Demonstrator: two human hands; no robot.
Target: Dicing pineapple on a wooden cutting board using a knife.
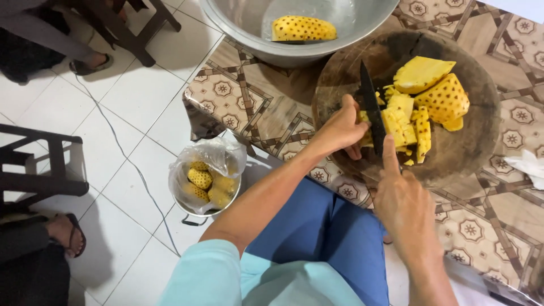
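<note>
A dark-bladed kitchen knife [371, 107] is held in the right hand [403, 207], the fingers closed round its handle and the index finger laid straight along the spine. The blade is set among the yellow peeled pineapple pieces [422, 105] heaped on a round dark wooden chopping board [464, 153]. The left hand [343, 127] is placed just beside the blade, its fingers curled and pressed against the cut pieces on the board's near left part.

The board is carried on a counter [266, 102] covered with a brown patterned cloth. A large round metal basin [249, 28] stands just beyond the board, and one peeled pineapple portion [303, 28] is seen lying inside it.

On the white tiled floor [130, 102] beside the counter, a small metal bucket lined with a clear plastic bag [205, 178] is observed, holding yellow pineapple peelings. Dark wooden stools [39, 170] and the sandalled feet of other persons [71, 232] are noted at the left edge.
</note>
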